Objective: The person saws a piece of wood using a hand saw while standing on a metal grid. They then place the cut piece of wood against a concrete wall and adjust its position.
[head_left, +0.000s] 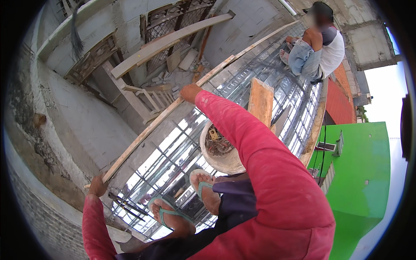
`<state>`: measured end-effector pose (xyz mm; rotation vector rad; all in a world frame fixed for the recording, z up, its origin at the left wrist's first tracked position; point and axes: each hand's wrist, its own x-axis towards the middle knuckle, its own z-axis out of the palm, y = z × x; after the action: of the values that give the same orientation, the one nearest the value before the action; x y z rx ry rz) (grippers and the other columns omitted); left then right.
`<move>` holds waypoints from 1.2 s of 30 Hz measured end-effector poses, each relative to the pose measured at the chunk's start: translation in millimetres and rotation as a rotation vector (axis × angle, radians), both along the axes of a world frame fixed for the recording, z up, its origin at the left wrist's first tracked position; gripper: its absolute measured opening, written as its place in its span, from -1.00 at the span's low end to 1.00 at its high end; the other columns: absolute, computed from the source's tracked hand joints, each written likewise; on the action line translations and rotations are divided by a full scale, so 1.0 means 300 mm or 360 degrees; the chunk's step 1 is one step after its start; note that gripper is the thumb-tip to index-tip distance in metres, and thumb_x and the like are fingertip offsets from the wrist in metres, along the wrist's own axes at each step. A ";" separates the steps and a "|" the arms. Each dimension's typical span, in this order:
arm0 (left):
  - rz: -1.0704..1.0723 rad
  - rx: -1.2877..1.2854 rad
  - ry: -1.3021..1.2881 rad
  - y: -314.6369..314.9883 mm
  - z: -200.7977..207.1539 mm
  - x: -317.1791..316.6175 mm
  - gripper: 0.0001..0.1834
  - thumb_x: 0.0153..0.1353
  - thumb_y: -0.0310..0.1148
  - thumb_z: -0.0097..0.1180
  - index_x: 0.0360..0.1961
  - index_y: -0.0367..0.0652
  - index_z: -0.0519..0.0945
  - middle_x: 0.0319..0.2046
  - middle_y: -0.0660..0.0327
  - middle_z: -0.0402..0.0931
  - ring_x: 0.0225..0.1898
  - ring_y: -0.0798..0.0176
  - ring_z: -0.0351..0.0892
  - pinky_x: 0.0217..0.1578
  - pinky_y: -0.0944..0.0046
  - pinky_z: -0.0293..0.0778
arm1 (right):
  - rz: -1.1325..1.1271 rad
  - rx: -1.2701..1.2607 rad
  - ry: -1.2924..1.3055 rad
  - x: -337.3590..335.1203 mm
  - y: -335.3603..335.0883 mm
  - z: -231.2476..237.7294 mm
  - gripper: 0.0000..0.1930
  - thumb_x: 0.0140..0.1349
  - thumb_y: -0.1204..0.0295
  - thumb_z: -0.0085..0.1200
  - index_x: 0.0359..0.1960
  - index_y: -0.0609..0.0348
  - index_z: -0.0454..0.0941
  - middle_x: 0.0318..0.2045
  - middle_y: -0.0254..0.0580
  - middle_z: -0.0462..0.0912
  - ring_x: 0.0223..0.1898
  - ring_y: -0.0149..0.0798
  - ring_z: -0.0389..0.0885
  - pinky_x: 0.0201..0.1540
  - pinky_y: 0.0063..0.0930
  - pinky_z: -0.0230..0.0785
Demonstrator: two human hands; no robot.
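A long, thin wooden strip (143,130) runs along the edge of the slab, from lower left up toward the far right. Near its lower left end my left hand (99,186) is closed around it. Farther along, my right hand (190,92) grips the same strip from above, the arm stretched across the view. A pair of long-handled pincers (129,206) lies on the rebar mesh (162,151) beside my left hand. Under my right arm stands a round, pale bucket (225,164) with wire pieces and small tools inside; part of it is hidden.
My sandalled feet (173,214) stand on the mesh over shiny metal decking. A wooden board (261,99) lies beyond the bucket. Another person (323,47) crouches at the far right. Past the strip is a drop with a wooden beam (169,43) and stair frame (143,97) below.
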<state>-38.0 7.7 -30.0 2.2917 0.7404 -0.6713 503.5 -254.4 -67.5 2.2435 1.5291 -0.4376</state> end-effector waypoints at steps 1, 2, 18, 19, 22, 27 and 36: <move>0.0011 0.0011 0.0015 0.003 0.003 -0.005 -0.56 0.08 -0.36 0.18 0.02 -0.26 0.57 -0.21 -0.25 0.61 -0.09 -0.34 0.57 -0.04 -0.14 0.47 | -0.0010 -0.0013 0.0010 -0.006 0.010 0.007 -0.77 0.29 0.35 0.02 -0.15 -0.04 0.73 -0.13 -0.25 0.74 -0.01 -0.11 0.69 0.00 -0.07 0.44; 0.0008 0.0007 0.0006 0.004 -0.001 -0.006 -0.57 0.08 -0.36 0.18 0.01 -0.25 0.57 -0.22 -0.25 0.62 -0.09 -0.34 0.57 -0.04 -0.15 0.47 | -0.0003 -0.0025 0.0000 -0.003 0.008 0.002 -0.78 0.29 0.35 0.02 -0.16 -0.04 0.73 -0.14 -0.25 0.74 -0.01 -0.11 0.70 0.00 -0.07 0.44; -0.0011 0.0081 -0.0061 0.008 -0.024 -0.006 -0.56 0.07 -0.40 0.16 0.04 -0.15 0.60 -0.30 -0.15 0.65 -0.18 -0.22 0.65 -0.12 -0.08 0.52 | 0.0042 0.0097 0.0015 -0.001 -0.013 0.031 -0.77 0.28 0.39 0.00 -0.19 0.02 0.73 -0.15 -0.15 0.74 -0.05 -0.05 0.71 -0.04 -0.08 0.50; -0.0009 0.0102 -0.0075 0.007 -0.031 -0.014 -0.55 0.07 -0.40 0.17 0.05 -0.14 0.60 -0.28 -0.16 0.65 -0.16 -0.23 0.65 -0.11 -0.08 0.51 | 0.0054 0.0105 0.0006 0.001 -0.004 0.034 -0.77 0.28 0.39 0.00 -0.19 0.02 0.73 -0.15 -0.13 0.74 -0.05 -0.05 0.71 -0.03 -0.07 0.50; 0.0023 0.0116 -0.0039 0.007 -0.044 -0.006 -0.55 0.06 -0.39 0.19 0.05 -0.10 0.62 -0.25 -0.17 0.65 -0.13 -0.24 0.63 -0.07 -0.08 0.51 | 0.0226 0.0089 -0.0077 0.042 -0.021 -0.003 -0.78 0.27 0.39 0.01 -0.22 0.03 0.73 -0.23 -0.10 0.75 -0.12 -0.04 0.73 -0.10 -0.09 0.54; -0.0001 0.0084 0.0100 0.025 0.013 -0.008 -0.57 0.10 -0.36 0.15 0.06 -0.04 0.60 -0.24 -0.16 0.64 -0.14 -0.24 0.63 -0.10 -0.10 0.50 | 0.0230 0.0113 0.0006 0.031 -0.033 0.003 -0.78 0.31 0.40 -0.06 -0.22 0.10 0.68 -0.31 -0.05 0.72 -0.19 -0.02 0.73 -0.16 -0.10 0.56; 0.0022 0.0243 0.0219 0.006 -0.027 -0.059 -0.61 0.21 -0.34 0.10 0.09 0.08 0.59 -0.16 -0.04 0.66 -0.09 -0.17 0.64 -0.03 -0.06 0.51 | 0.0288 0.0106 0.0075 0.074 -0.040 -0.012 -0.78 0.30 0.46 -0.09 -0.17 0.22 0.61 -0.22 0.10 0.66 -0.07 0.08 0.65 -0.05 -0.07 0.51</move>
<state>-55.6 9.7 -38.1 2.3936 0.8990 -0.7964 525.6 -266.5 -71.1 2.1327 1.7765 -0.3936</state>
